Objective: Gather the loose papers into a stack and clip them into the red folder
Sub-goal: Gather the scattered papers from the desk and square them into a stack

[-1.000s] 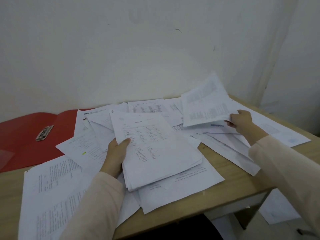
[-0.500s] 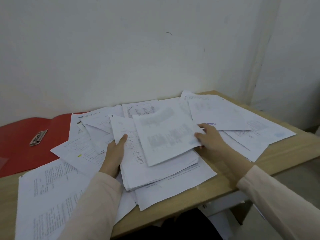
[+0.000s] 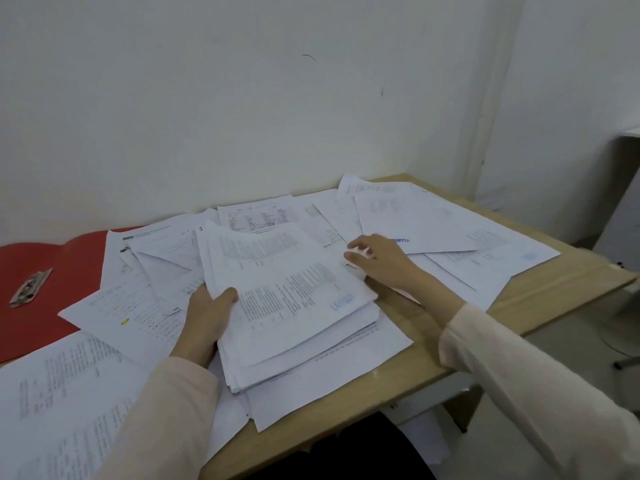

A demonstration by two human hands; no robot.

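A stack of gathered papers [image 3: 294, 306] lies in the middle of the wooden table [image 3: 554, 289]. My left hand [image 3: 207, 313] grips the stack's left edge, thumb on top. At the stack's far right corner my right hand [image 3: 377, 258] rests with fingers loosely curled, touching the top sheet's edge. Loose printed sheets [image 3: 433, 220] lie scattered around, at the right and at the near left [image 3: 62, 393]. The red folder [image 3: 45, 313] lies open at the far left, partly under papers, with its metal clip [image 3: 29, 287] showing.
A white wall stands right behind the table. The table's front edge [image 3: 398, 386] runs close to my body, with some sheets overhanging it. A sheet lies on the floor under the table at the right. White furniture [image 3: 623, 202] stands at the far right.
My right hand carried a sheet from the right pile over to the stack and laid it on top. My left hand kept its hold on the stack's left edge.
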